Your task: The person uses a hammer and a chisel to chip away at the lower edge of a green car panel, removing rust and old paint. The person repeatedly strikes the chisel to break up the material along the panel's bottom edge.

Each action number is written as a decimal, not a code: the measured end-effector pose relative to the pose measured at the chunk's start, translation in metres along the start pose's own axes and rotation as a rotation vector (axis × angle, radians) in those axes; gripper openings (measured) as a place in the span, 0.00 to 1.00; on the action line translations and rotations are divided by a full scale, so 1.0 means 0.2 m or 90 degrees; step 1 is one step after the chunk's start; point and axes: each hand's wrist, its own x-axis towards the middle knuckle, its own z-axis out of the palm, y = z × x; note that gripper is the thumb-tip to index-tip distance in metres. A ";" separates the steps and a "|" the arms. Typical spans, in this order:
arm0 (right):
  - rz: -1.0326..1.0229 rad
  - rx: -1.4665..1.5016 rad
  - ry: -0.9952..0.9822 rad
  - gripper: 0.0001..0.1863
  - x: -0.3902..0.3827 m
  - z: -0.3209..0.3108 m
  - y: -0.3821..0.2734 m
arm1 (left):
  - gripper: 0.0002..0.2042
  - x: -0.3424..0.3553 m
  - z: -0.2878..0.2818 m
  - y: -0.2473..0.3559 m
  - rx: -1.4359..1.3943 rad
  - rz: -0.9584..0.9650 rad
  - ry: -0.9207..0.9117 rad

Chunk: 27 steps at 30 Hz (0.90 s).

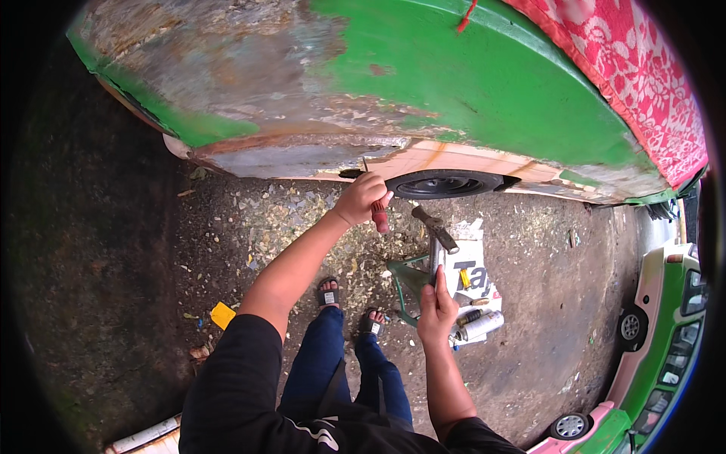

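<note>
My left hand [363, 200] is closed around a red-handled screwdriver [380, 218]. Its thin shaft points up at the lower edge of a green vehicle's body [484, 76], beside a dark hole [350, 174] in the pale pink lower panel; whether the tip touches metal I cannot tell. Lower and to the right, my right hand [437, 310] grips a hammer [435, 230] by its metal-coloured handle, the head raised apart from the screwdriver. Much of the body above my left hand is scraped down to rusty bare metal.
A black wheel [445, 184] sits just right of my left hand. Under the hammer are a green metal frame [407, 291], a white printed sheet [469, 257] and a spray can [481, 325]. Paint flakes litter the ground. Another green and pink vehicle [656, 344] stands at right.
</note>
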 end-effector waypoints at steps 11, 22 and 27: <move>-0.092 0.010 -0.039 0.23 0.01 0.05 -0.09 | 0.15 0.03 0.00 0.02 -0.042 -0.028 0.028; -0.128 -0.018 -0.050 0.26 0.01 0.06 -0.10 | 0.14 0.03 0.01 0.00 -0.028 -0.042 0.050; -0.233 -0.098 -0.050 0.27 0.04 0.10 -0.01 | 0.13 0.08 0.06 0.02 -0.049 -0.062 0.076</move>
